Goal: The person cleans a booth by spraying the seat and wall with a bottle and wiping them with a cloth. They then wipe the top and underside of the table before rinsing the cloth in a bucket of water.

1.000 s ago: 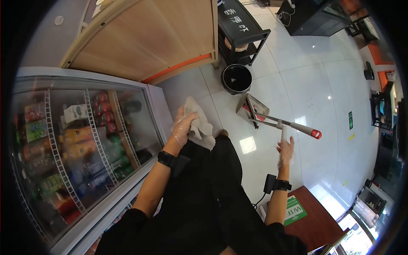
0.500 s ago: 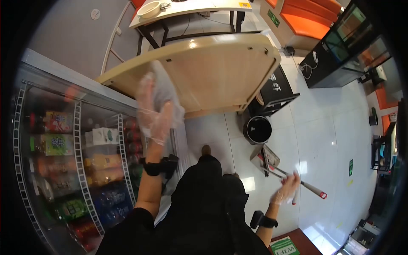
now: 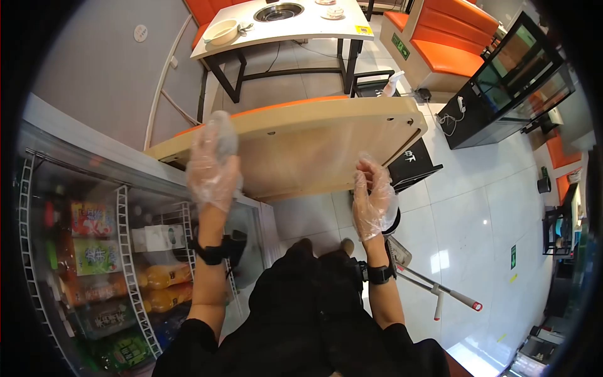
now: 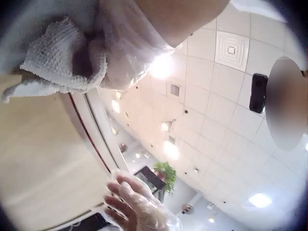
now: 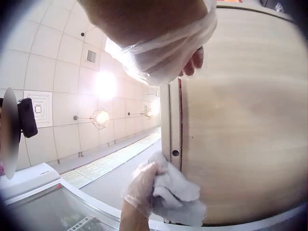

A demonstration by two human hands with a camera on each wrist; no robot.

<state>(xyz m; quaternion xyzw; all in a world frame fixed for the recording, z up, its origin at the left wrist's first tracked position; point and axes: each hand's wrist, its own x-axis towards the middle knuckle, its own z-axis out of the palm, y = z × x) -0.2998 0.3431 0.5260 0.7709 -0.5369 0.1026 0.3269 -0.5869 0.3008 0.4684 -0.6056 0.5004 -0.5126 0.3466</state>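
In a clear plastic glove, my left hand (image 3: pixel 212 171) grips a white cloth (image 5: pixel 177 191) in front of the left part of a pale wooden panel (image 3: pixel 308 157). The left wrist view shows the cloth (image 4: pixel 60 57) bunched at that hand, its textured folds hanging over the panel. My gloved right hand (image 3: pixel 374 200) is raised by the panel's right part, fingers loosely bent and holding nothing. Whether either hand touches the panel cannot be told.
A glass-topped drinks cooler (image 3: pixel 94 169) stands at the left. Behind the panel is a white table (image 3: pixel 308 30) with a bowl (image 3: pixel 221 32). Orange seats (image 3: pixel 449 56) and a black cabinet (image 3: pixel 483 94) are at the back right. A long-handled dustpan (image 3: pixel 433 286) stands on the floor.
The head view has tilted up toward the panel and table. My left hand has moved forward to the panel with the cloth. My right hand has come from beside the dustpan handle to the panel's right part.
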